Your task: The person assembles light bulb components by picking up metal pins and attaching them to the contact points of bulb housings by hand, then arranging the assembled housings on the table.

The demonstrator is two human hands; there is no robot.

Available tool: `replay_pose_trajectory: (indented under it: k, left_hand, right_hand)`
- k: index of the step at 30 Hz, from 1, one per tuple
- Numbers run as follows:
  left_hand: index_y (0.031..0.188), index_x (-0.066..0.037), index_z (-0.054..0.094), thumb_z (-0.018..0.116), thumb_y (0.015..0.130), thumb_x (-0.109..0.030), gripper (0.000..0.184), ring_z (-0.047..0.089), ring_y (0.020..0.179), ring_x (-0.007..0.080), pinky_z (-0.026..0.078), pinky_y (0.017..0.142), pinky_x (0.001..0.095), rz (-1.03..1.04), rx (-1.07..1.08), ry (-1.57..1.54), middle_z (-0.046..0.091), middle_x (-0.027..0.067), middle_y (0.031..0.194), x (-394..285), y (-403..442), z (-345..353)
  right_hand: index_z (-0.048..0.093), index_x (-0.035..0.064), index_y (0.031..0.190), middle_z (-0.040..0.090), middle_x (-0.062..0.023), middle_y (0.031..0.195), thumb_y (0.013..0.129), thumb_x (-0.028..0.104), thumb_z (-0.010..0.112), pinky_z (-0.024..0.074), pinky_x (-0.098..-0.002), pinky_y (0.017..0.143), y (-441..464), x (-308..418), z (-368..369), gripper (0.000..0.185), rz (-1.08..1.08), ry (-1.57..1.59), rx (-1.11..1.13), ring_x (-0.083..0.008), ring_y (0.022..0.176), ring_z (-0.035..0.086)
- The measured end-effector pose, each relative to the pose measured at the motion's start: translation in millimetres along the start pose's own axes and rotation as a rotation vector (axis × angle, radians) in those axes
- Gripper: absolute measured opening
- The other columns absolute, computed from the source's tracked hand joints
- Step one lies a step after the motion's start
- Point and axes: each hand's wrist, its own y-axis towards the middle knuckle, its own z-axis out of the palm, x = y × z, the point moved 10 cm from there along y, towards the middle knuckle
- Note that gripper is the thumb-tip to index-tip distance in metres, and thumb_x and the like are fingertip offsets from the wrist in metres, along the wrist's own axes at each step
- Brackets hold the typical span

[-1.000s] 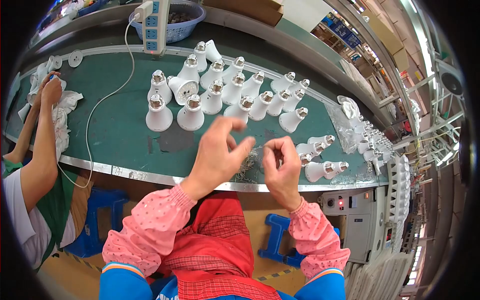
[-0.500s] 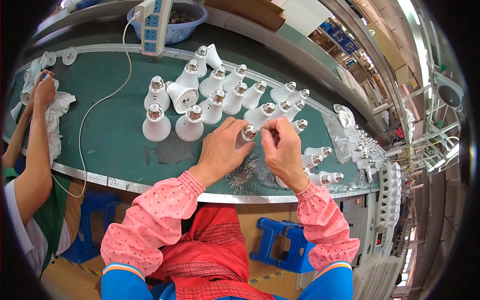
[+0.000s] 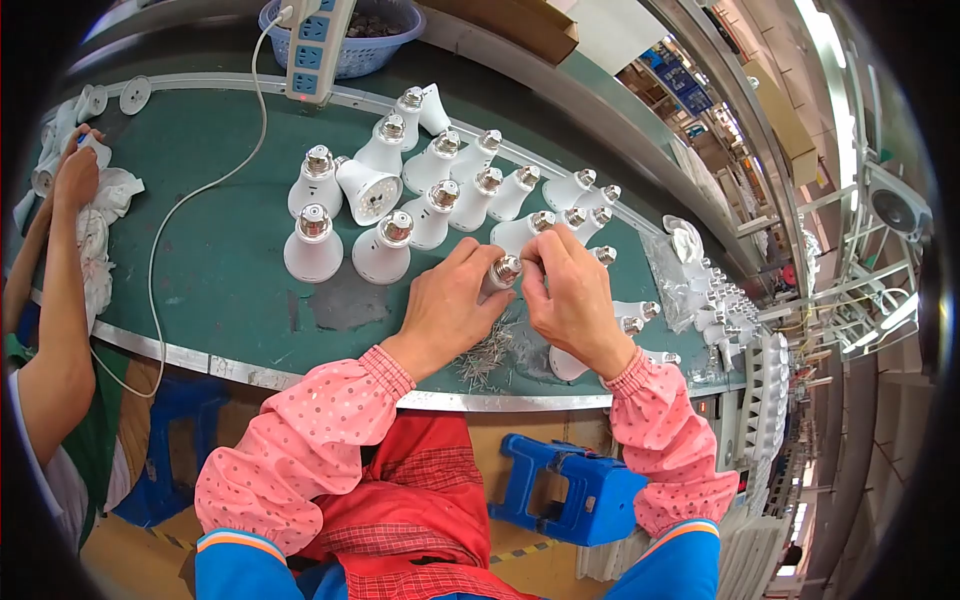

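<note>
My left hand (image 3: 448, 305) is wrapped round a white light bulb (image 3: 506, 268), its silver screw cap pointing up and its body mostly hidden by my fingers. Close beside that cap, the thumb and forefinger of my right hand (image 3: 575, 298) are pinched together; whatever they hold is too small to make out. Below my hands lies a loose pile of thin metal pins (image 3: 486, 358) on the green tabletop (image 3: 240, 270). Several more white bulbs (image 3: 381, 250) stand cap-up just beyond my left hand. One bulb (image 3: 370, 192) among them leans over, showing its open face.
A white power strip (image 3: 318, 50) and a blue basket (image 3: 385, 50) are at the back edge. Its white cable (image 3: 185, 215) runs across the table. At far left, another person's hand (image 3: 78, 172) works among white parts. More bulbs and a plastic bag (image 3: 672, 275) lie right.
My right hand has tilted, its knuckles raised, and stays at the bulb's cap. My left hand keeps its hold. The whole view has shifted slightly.
</note>
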Motion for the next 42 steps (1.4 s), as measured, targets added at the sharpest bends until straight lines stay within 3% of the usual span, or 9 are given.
replay_pose_trajectory:
  k: [13,19,22,28,31,33,35,38,42]
  left_hand:
    - [0.125,-0.006,0.064,0.078,0.087,-0.016,0.041,0.07,0.087,0.0341,0.056,0.075,0.0453,-0.021,0.015,-0.032,0.062,0.0104,0.104,5,-1,3]
    - [0.124,-0.006,0.064,0.079,0.086,-0.017,0.042,0.071,0.087,0.0334,0.057,0.074,0.0453,-0.019,0.013,-0.031,0.063,0.0099,0.105,4,-1,3]
    - [0.124,-0.006,0.064,0.081,0.086,-0.019,0.044,0.071,0.091,0.0352,0.057,0.076,0.0465,-0.014,0.007,-0.027,0.063,0.0105,0.107,3,-2,1]
    - [0.124,-0.006,0.065,0.082,0.084,-0.02,0.046,0.07,0.095,0.0383,0.056,0.078,0.0482,-0.039,0.015,-0.021,0.064,0.0121,0.109,3,-1,0]
    - [0.122,-0.007,0.065,0.082,0.083,-0.02,0.044,0.069,0.097,0.04,0.056,0.079,0.0486,0.008,-0.005,-0.023,0.065,0.014,0.108,0,0,3]
    - [0.119,-0.007,0.065,0.081,0.083,-0.02,0.042,0.068,0.098,0.0416,0.056,0.08,0.0491,0.012,-0.012,-0.021,0.065,0.0158,0.108,2,1,6]
    - [0.114,-0.008,0.065,0.078,0.084,-0.021,0.035,0.067,0.101,0.043,0.056,0.082,0.0507,-0.012,-0.034,-0.037,0.065,0.0179,0.108,6,1,11]
    - [0.119,-0.008,0.058,0.075,0.086,-0.021,0.039,0.067,0.1,0.0435,0.056,0.08,0.0536,-0.009,-0.02,-0.033,0.06,0.0165,0.117,15,1,17]
    - [0.119,-0.008,0.057,0.075,0.087,-0.021,0.039,0.067,0.099,0.0434,0.054,0.078,0.0551,-0.024,0.003,-0.065,0.059,0.0163,0.113,11,1,9]
  right_hand:
    - [0.058,0.0004,0.092,0.06,-0.0164,0.093,0.07,0.003,0.073,0.0559,-0.0445,0.073,23,35,10,0.026,-0.275,-0.37,0.297,-0.035,0.092,0.066]
    - [0.059,0.001,0.089,0.06,-0.0147,0.092,0.071,0.0,0.073,0.0553,-0.0444,0.072,13,42,1,0.023,-0.34,-0.381,0.114,-0.0337,0.088,0.066]
    - [0.064,-0.0003,0.094,0.063,-0.0167,0.091,0.08,-0.002,0.071,0.0549,-0.0415,0.071,10,11,-1,0.015,-0.107,-0.053,0.03,-0.0323,0.082,0.067]
    - [0.07,-0.0027,0.098,0.07,-0.0087,0.086,0.096,0.007,0.068,0.0496,-0.0312,0.063,-7,-51,26,0.01,0.648,0.755,0.098,-0.0148,0.07,0.062]
    - [0.07,-0.0017,0.094,0.068,-0.0036,0.084,0.096,0.011,0.071,0.0467,-0.0281,0.06,-9,-53,34,0.013,0.668,0.893,0.094,-0.0097,0.07,0.059]
    - [0.067,0.0007,0.097,0.067,-0.0051,0.084,0.096,0.009,0.071,0.0464,-0.0266,0.06,-9,-55,37,0.01,0.657,0.925,0.125,-0.0113,0.069,0.059]
    - [0.068,0.0023,0.096,0.065,-0.0022,0.08,0.09,0.008,0.074,0.043,-0.0252,0.058,-16,-73,46,0.01,0.705,1.001,0.088,-0.0101,0.066,0.058]
    - [0.065,0.0033,0.092,0.066,-0.0036,0.082,0.091,0.005,0.072,0.0433,-0.0241,0.054,-13,-71,51,0.008,0.736,1.064,0.122,-0.0103,0.066,0.059]
    - [0.063,0.0048,0.092,0.065,-0.0027,0.082,0.092,0.004,0.071,0.0434,-0.0236,0.054,-11,-72,56,0.008,0.705,1.142,0.11,-0.0098,0.066,0.059]
